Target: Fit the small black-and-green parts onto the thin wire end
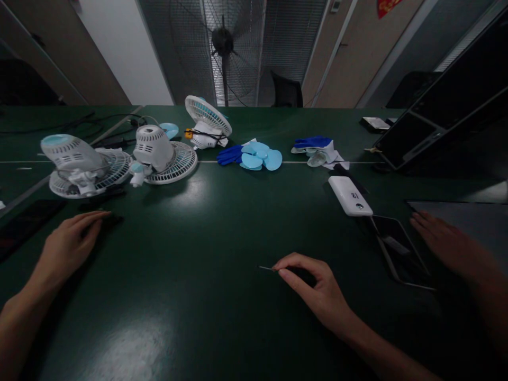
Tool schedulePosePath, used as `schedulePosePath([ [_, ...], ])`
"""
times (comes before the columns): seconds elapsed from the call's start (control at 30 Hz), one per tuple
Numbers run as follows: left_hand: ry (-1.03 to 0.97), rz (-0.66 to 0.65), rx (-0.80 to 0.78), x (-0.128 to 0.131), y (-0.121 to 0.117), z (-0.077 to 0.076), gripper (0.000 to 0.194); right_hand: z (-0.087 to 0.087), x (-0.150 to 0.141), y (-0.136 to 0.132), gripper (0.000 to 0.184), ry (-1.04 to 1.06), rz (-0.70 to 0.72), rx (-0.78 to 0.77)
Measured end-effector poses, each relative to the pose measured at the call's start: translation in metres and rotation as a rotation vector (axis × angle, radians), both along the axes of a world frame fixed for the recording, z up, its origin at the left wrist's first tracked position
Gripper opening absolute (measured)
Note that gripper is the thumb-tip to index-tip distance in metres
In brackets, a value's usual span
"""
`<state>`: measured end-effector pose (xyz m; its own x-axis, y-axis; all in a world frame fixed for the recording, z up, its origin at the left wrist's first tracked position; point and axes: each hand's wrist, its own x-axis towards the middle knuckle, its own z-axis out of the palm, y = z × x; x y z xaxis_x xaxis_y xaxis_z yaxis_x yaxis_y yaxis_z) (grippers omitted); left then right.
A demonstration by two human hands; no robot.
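Note:
My right hand (317, 288) is over the front middle of the green table, its thumb and forefinger pinched on one end of a thin metal rod (265, 268). The rod points left and looks like a pin or small bit; its exact kind is too small to make out. On the left, my left hand (69, 243) rests on the table with its fingers stretched out and thumb apart. Close to those fingertips lies a small dark object (115, 218), hard to identify. Beyond it stand two white desk fans (79, 164) with their grilles face down.
Another person's hand (448, 243) lies at the right, beside a phone (400, 248) and a white power bank (350, 196). Farther back are a third fan (208, 124), blue fan blades (262, 156), gloves (313, 148) and a black computer case (440, 111). A dark phone-like slab (27, 225) sits far left.

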<state>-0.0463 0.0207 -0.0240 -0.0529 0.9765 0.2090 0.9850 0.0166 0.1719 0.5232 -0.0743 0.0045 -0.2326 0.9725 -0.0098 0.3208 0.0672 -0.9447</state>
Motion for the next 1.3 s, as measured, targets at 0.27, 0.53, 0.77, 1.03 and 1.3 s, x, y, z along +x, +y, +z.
schedulePosePath([
  [0.27,0.069,0.082,0.045,-0.003,-0.005,0.000,0.054,-0.004,0.000,0.000,0.012,-0.014,-0.003,0.006],
  [0.53,-0.121,0.206,0.199,0.012,-0.011,0.003,0.051,-0.001,0.000,0.000,0.012,-0.009,0.005,-0.002],
  [0.77,-0.159,0.093,0.224,0.038,-0.013,0.012,0.050,-0.001,0.000,0.001,0.013,-0.006,0.012,-0.001],
  [1.03,-0.212,0.121,0.257,0.041,-0.016,0.012,0.051,-0.001,-0.001,0.001,0.012,-0.002,0.021,-0.007],
  [1.3,-0.273,0.096,0.222,0.042,-0.016,0.012,0.049,-0.004,0.001,0.001,0.012,-0.014,0.019,0.019],
])
